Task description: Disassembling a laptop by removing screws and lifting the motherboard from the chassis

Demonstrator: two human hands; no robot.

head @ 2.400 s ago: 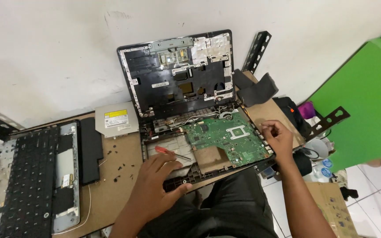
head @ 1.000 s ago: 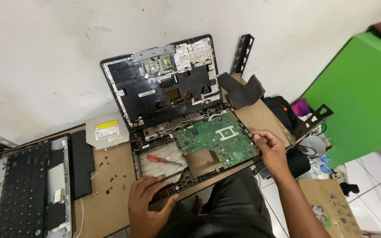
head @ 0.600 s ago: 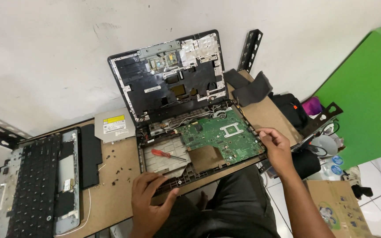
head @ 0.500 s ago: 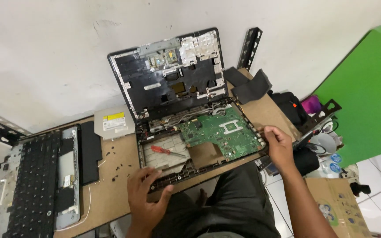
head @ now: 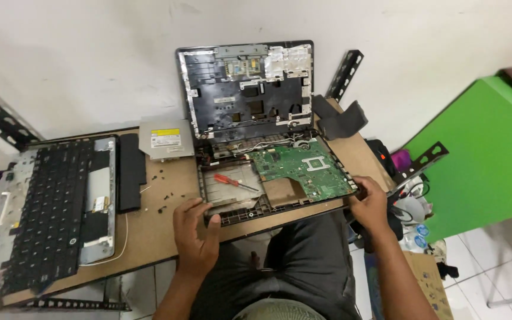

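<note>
Left hand (head: 194, 237): grip closed on the front-left corner of the opened laptop base (head: 277, 184). Right hand (head: 370, 204): grip closed on its front-right corner. Base lies at the near edge of the worktop (head: 155, 222), green circuit board (head: 303, 169) exposed, red screwdriver (head: 235, 182) inside. Removed keyboard (head: 48, 201) lies well to the left; silver optical drive (head: 166, 139) sits behind.

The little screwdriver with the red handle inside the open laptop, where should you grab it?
Grab the red-handled screwdriver by its red handle, coming straight down from above. It lies flat and alone in the bare left bay of the opened black laptop base; the handle is its thickest part, and the bay's walls block a sideways approach.
</note>
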